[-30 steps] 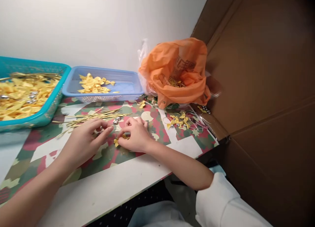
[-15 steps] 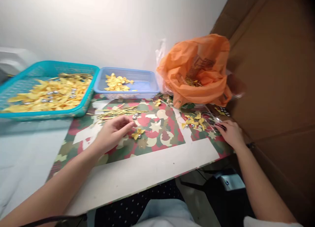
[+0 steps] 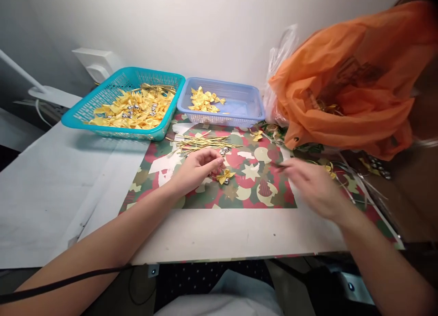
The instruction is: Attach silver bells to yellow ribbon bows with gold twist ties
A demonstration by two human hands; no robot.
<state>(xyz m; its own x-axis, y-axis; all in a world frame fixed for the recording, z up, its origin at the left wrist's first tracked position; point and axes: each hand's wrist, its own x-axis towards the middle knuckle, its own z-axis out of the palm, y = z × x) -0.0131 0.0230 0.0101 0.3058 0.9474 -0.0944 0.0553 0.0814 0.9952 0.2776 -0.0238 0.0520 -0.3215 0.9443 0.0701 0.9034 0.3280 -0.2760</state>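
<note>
My left hand [image 3: 200, 170] rests over the patterned sheet [image 3: 251, 171], thumb and fingertips closed together; what they pinch is too small to make out. Just below those fingertips is a yellow ribbon bow [image 3: 224, 175] with a small silver bell. Behind the hand lie gold twist ties [image 3: 205, 142] and a few loose silver bells [image 3: 225, 150]. My right hand [image 3: 313, 183], smeared by motion, is closed on a small dark tool [image 3: 279, 166] whose tip points left. Its kind is blurred.
A teal basket [image 3: 68, 119] holds yellow bows and bells. Beside it stands a blue basket [image 3: 222, 118] with more bows. An orange plastic bag [image 3: 345, 129] bulges at the right. Another bow [image 3: 256, 135] lies near the blue basket. A black cord [image 3: 85, 276] crosses my left forearm.
My right hand has moved left from the bows and ties at the right, bringing the dark tool toward my left hand. The view has shifted; my left hand keeps its place beside the bow.
</note>
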